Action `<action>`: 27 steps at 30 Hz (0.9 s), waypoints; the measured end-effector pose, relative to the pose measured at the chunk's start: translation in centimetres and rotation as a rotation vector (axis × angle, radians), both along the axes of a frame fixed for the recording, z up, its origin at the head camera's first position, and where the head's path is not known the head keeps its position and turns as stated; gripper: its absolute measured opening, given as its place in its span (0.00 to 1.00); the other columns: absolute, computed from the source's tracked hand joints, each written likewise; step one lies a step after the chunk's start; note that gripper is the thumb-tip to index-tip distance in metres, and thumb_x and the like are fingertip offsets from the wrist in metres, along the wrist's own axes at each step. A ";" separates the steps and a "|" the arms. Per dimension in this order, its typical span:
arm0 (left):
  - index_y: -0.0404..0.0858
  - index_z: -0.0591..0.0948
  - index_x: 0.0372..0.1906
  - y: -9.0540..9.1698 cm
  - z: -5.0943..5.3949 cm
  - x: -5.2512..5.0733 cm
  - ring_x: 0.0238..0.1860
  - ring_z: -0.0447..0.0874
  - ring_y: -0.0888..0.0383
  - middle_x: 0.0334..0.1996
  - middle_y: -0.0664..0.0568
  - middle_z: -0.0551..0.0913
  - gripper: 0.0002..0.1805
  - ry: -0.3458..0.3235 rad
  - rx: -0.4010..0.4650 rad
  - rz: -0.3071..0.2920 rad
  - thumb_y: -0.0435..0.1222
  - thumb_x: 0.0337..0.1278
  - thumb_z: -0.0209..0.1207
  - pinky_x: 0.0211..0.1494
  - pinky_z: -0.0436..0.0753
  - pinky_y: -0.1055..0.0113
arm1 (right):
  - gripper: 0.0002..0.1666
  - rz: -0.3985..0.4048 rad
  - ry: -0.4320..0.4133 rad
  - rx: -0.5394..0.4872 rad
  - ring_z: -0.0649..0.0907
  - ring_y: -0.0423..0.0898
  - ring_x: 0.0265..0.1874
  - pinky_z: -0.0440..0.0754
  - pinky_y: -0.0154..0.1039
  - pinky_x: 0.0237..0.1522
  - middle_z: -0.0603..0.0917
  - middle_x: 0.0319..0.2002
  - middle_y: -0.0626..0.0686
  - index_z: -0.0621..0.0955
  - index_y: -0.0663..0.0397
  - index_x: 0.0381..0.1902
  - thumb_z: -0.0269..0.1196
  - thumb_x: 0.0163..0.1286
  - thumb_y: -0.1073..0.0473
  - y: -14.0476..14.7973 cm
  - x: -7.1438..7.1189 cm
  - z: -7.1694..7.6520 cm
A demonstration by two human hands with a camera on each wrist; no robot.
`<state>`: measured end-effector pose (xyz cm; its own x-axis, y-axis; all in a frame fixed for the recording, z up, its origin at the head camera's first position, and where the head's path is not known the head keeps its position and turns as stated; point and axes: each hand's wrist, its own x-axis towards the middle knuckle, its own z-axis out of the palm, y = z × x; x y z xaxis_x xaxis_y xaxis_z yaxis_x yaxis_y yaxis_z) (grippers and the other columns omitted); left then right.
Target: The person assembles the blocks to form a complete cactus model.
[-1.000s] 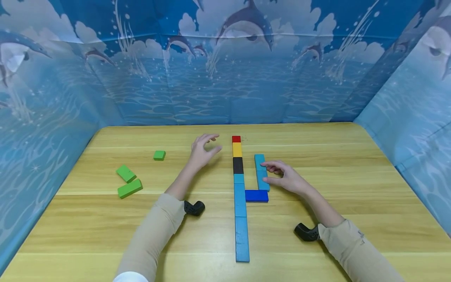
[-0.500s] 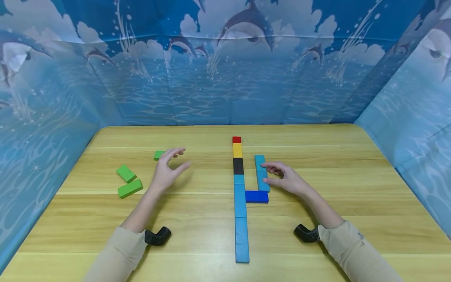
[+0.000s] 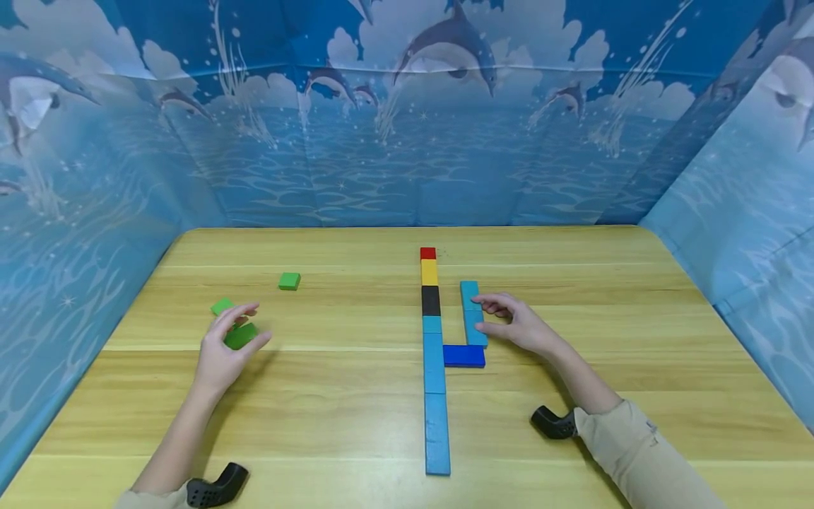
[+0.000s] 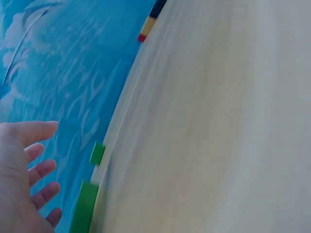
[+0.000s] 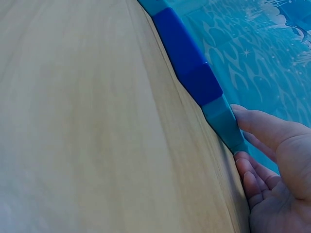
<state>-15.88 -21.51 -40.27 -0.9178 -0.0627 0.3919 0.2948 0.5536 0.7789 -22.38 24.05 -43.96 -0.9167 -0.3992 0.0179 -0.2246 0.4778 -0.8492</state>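
In the head view my left hand hovers at two green blocks, its thumb and fingers spread apart. The nearer green block shows between them, while the fingers partly cover the farther green block. Whether the hand touches either one I cannot tell. On the right, my right hand rests thumb and fingertips against the right side of two light blue blocks set end to end. A dark blue block lies crosswise at their near end, also seen in the right wrist view, and meets the central row.
The central row runs away from me: light blue blocks, a black block, a yellow block and a red block. A small green block lies at the back left. A dolphin-print curtain surrounds the wooden table.
My left hand has swept left and toward me, from beside the central row, past the small green block, to the two green blocks. My right hand has stayed in place.
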 end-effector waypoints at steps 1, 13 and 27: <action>0.27 0.75 0.51 -0.5 -0.3 0.2 0.46 0.68 0.57 0.44 0.44 0.76 0.25 0.000 -0.007 0.020 0.24 0.42 0.65 0.49 0.65 0.64 | 0.30 -0.002 -0.004 -0.001 0.69 0.51 0.48 0.68 0.43 0.49 0.72 0.49 0.56 0.71 0.55 0.60 0.64 0.60 0.55 0.0 0.0 0.0; 0.30 0.75 0.53 -6.7 -4.2 1.2 0.44 0.65 0.68 0.45 0.53 0.74 0.30 -0.017 -0.129 0.097 0.28 0.37 0.69 0.46 0.62 0.79 | 0.30 -0.004 -0.006 0.003 0.69 0.51 0.48 0.67 0.43 0.49 0.72 0.49 0.56 0.71 0.55 0.60 0.63 0.61 0.54 0.0 0.0 -0.1; 0.30 0.77 0.49 -7.4 -5.0 1.4 0.42 0.65 0.63 0.39 0.41 0.78 0.23 -0.019 -0.267 0.121 0.31 0.43 0.67 0.45 0.60 0.64 | 0.30 0.002 0.005 -0.001 0.69 0.51 0.48 0.67 0.46 0.49 0.72 0.50 0.57 0.71 0.55 0.60 0.63 0.61 0.55 0.0 0.1 -0.1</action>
<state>-14.45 -28.90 -45.28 -0.9171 -0.0694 0.3926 0.2010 0.7700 0.6055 -22.32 24.06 -44.09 -0.9159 -0.4009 0.0228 -0.2298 0.4767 -0.8485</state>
